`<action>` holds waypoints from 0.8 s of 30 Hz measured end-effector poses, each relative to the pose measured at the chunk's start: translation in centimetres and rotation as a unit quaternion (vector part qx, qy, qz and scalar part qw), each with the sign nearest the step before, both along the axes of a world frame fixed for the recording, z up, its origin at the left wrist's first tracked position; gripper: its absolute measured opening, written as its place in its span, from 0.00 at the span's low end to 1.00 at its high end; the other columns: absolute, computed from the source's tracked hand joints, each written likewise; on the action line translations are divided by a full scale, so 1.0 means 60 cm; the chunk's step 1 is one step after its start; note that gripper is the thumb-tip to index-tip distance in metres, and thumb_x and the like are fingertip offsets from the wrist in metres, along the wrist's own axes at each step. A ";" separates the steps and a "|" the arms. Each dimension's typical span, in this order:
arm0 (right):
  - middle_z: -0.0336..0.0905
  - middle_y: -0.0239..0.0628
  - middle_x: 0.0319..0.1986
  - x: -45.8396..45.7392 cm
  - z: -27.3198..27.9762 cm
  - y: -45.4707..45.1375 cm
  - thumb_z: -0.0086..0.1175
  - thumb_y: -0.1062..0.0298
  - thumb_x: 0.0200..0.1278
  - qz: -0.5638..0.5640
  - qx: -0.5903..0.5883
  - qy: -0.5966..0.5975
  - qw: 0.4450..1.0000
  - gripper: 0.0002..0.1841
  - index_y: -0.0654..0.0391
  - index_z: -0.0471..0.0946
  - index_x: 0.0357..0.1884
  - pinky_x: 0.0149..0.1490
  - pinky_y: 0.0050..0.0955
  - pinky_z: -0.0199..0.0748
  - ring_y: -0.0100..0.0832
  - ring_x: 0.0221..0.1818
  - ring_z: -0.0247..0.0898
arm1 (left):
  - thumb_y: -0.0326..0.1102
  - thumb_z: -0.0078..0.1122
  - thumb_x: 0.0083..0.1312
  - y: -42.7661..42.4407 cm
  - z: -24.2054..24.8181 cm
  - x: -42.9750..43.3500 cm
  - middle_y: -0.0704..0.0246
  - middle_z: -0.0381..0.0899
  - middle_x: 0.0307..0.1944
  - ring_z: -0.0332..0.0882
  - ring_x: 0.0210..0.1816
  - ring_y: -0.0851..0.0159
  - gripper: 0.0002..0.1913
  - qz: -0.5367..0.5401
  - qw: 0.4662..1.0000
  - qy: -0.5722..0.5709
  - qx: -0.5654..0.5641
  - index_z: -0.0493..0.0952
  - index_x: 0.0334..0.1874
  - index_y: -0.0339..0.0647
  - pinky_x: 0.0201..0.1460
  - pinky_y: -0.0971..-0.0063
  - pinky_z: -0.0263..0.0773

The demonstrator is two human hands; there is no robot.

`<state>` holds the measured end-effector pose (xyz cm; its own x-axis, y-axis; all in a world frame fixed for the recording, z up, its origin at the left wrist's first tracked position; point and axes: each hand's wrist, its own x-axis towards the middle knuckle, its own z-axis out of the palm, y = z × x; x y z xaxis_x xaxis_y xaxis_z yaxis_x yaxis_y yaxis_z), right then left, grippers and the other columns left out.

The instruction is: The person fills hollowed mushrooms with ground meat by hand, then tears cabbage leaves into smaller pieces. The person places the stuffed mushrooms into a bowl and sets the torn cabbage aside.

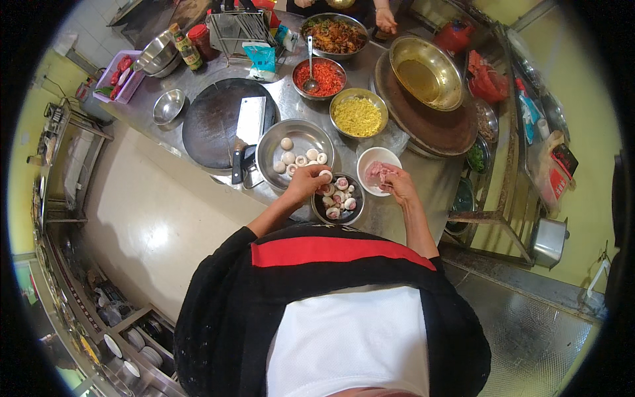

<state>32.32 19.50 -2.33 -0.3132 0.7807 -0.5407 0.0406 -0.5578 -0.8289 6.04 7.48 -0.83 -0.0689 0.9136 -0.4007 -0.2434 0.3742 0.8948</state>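
Note:
My left hand [310, 182] pinches a white mushroom cap [325, 175] above the rim of a dark-bottomed metal bowl [358, 214]. In that bowl lie several mushroom caps [333, 213], some with pink minced meat in their hollows, among small stems. To the left, a wide steel bowl [270, 136] holds several plain caps [286, 144]. My right hand [400, 184] is over a white bowl [363, 158], its fingers closed on part of the raw minced meat [379, 171] there.
A cleaver [250, 121] rests on a round chopping board [208, 124]. Beyond are bowls of chopped red chilli [327, 79] and minced yellow garlic or ginger [357, 116]. A large metal basin [426, 74] sits on another round board [446, 124]. Another person's hand [385, 21] shows across the table.

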 end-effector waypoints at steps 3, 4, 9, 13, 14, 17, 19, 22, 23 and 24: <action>0.78 0.39 0.32 0.002 -0.005 0.002 0.52 0.75 0.55 -0.052 -0.039 0.038 0.997 0.10 0.64 0.76 0.39 0.31 0.24 0.78 0.28 0.28 0.76 | 0.32 0.56 0.62 -0.003 0.005 0.005 0.70 0.79 0.29 0.74 0.26 0.75 0.13 -0.012 1.000 -0.004 -0.006 0.77 0.46 0.32 0.27 0.84 0.66; 0.78 0.40 0.29 0.002 -0.008 0.005 0.52 0.75 0.55 -0.030 -0.024 0.026 0.999 0.07 0.64 0.76 0.36 0.30 0.24 0.78 0.29 0.27 0.76 | 0.32 0.56 0.62 -0.004 0.006 0.006 0.70 0.79 0.29 0.74 0.27 0.75 0.13 -0.016 1.000 -0.005 -0.010 0.77 0.47 0.33 0.27 0.84 0.66; 0.75 0.37 0.18 -0.004 -0.038 0.020 0.53 0.73 0.53 0.058 0.086 -0.169 0.980 0.05 0.64 0.75 0.23 0.23 0.25 0.74 0.28 0.19 0.74 | 0.32 0.56 0.62 -0.005 0.005 0.009 0.70 0.79 0.29 0.74 0.27 0.75 0.14 -0.029 0.999 0.011 -0.013 0.76 0.48 0.33 0.28 0.84 0.67; 0.73 0.33 0.16 -0.026 -0.060 0.017 0.54 0.77 0.47 0.083 0.198 -0.248 0.945 0.04 0.63 0.75 0.19 0.20 0.23 0.74 0.22 0.15 0.69 | 0.32 0.56 0.62 -0.007 0.006 0.009 0.70 0.78 0.27 0.74 0.26 0.75 0.13 -0.019 1.000 0.002 -0.009 0.76 0.47 0.33 0.27 0.84 0.67; 0.72 0.32 0.16 -0.030 -0.059 0.014 0.54 0.78 0.47 0.080 0.189 -0.258 0.944 0.03 0.63 0.75 0.19 0.19 0.23 0.72 0.22 0.15 0.68 | 0.31 0.56 0.62 -0.007 0.006 0.008 0.70 0.78 0.27 0.74 0.26 0.75 0.13 -0.020 1.000 0.003 -0.009 0.76 0.47 0.33 0.27 0.84 0.67; 0.74 0.34 0.19 -0.031 -0.041 0.008 0.52 0.80 0.50 0.072 0.141 -0.203 0.966 0.05 0.65 0.78 0.29 0.20 0.24 0.72 0.23 0.16 0.69 | 0.31 0.56 0.62 -0.009 0.005 0.007 0.70 0.78 0.27 0.74 0.26 0.75 0.13 -0.019 1.000 0.000 -0.007 0.76 0.47 0.34 0.27 0.84 0.67; 0.76 0.36 0.22 -0.028 -0.022 0.009 0.51 0.79 0.53 0.061 0.080 -0.110 0.989 0.09 0.66 0.77 0.38 0.21 0.26 0.72 0.26 0.16 0.71 | 0.31 0.56 0.61 -0.009 0.003 0.008 0.70 0.78 0.27 0.74 0.26 0.75 0.13 -0.016 1.000 0.001 -0.007 0.77 0.46 0.34 0.27 0.84 0.67; 0.77 0.40 0.26 -0.017 0.008 0.009 0.48 0.81 0.54 0.009 0.012 0.022 1.000 0.16 0.68 0.73 0.47 0.24 0.25 0.74 0.27 0.19 0.73 | 0.30 0.56 0.61 -0.008 0.001 0.010 0.70 0.78 0.27 0.74 0.26 0.75 0.12 -0.017 1.000 -0.004 -0.012 0.77 0.45 0.34 0.27 0.84 0.67; 0.77 0.40 0.27 -0.017 0.015 0.007 0.48 0.82 0.54 -0.010 0.039 0.016 0.999 0.18 0.67 0.71 0.50 0.24 0.25 0.74 0.25 0.20 0.72 | 0.30 0.56 0.61 -0.008 0.002 0.011 0.70 0.78 0.27 0.73 0.26 0.75 0.11 -0.017 1.000 -0.012 -0.015 0.77 0.45 0.34 0.27 0.84 0.67; 0.77 0.41 0.28 -0.018 0.020 0.002 0.47 0.82 0.55 -0.029 0.067 0.010 0.997 0.20 0.66 0.69 0.53 0.25 0.24 0.75 0.24 0.20 0.71 | 0.30 0.56 0.62 -0.007 0.004 0.012 0.70 0.78 0.27 0.73 0.26 0.75 0.11 -0.016 1.000 -0.020 -0.018 0.77 0.45 0.34 0.27 0.84 0.66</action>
